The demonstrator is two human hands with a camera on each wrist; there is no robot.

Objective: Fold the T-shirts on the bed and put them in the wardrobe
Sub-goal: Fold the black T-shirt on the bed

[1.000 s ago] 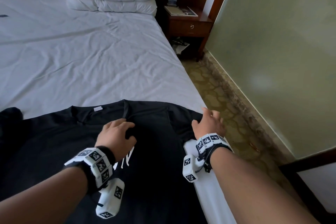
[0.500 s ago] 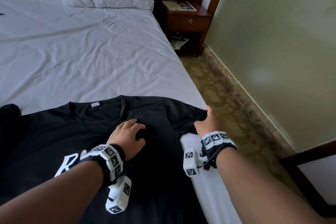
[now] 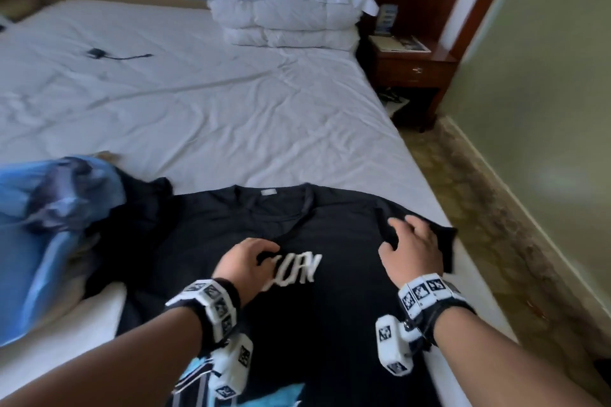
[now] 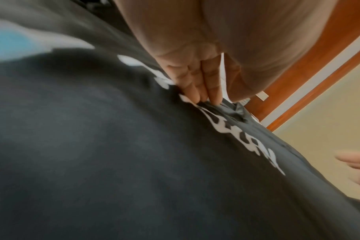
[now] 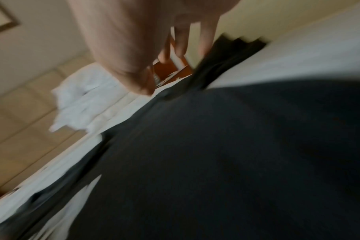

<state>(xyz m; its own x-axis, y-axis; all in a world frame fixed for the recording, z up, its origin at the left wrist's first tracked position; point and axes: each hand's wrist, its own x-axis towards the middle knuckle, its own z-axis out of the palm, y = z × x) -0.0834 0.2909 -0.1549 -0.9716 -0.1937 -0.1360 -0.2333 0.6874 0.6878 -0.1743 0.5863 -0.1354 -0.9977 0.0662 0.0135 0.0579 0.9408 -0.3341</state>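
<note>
shirt: black T-shirt (image 3: 330, 307) flat on the bed (image 3: 198, 116), chest up, collar toward the pillows (image 3: 284, 6), near the right edge of the mattress; white lettering in the middle of the chest
left hand: left hand (image 3: 244, 266) on the chest over the start of the lettering; fingers (image 4: 206, 84) together, tips pressing into a small bunch of cloth, pinching it against the thumb
right hand: right hand (image 3: 411, 253) palm down on the shirt's right shoulder by the sleeve, fingers spread and relaxed, not gripping; wrist view blurred
change, right hand: half a second ago it was at the sleeve tip by the bed edge, now further in on the shoulder
change, left hand: was flat with fingers open just below the collar, now lower and gathering cloth
change, view: camera lifted and swung left; blue garment (image 3: 49, 225) and black cable (image 3: 115, 54) now in frame, both blurred
other: nightstand (image 3: 413, 69) beside the pillows
</note>
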